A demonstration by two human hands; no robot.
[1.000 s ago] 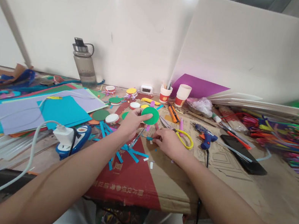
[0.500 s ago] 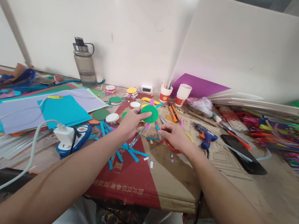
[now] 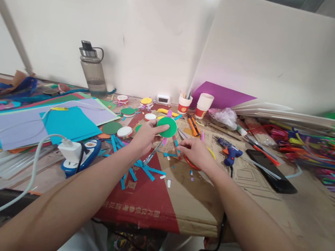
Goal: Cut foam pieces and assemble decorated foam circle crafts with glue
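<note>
Pinching a green disc (image 3: 168,128) by its edge

With the green disc as the clock's centre and twelve towards the wall, the left hand (image 3: 146,138) came in from eight o'clock. Its thumb lay flat on the near-left part of the top face and the fingers curled beneath, closed up and gripping the rim. The disc was held up over the cardboard (image 3: 201,209), its face tilted towards the wearer. Purple ends (image 3: 169,113) stuck out at twelve and six; whether they were one strip or two could not be told.

At about four o'clock, the right hand (image 3: 194,151) had its thumb and fingers drawn together at the tips, apparently with a narrow blue strip (image 3: 177,145) between them. Scissors (image 3: 192,163) lay partly hidden under that hand, a glue gun (image 3: 233,154) sat farther out towards three, and loose blue pieces (image 3: 148,169) were scattered near six to seven.

The disc looked very light, probably card: stiff enough to stay flat in a rim pinch, not slippery, but likely to crease under a hard thumb. Edge and underside seemed the best hold, clear of the purple ends, which would probably bend or tear easily. The strip looked limp and thin, better taken lightly near one end.
</note>
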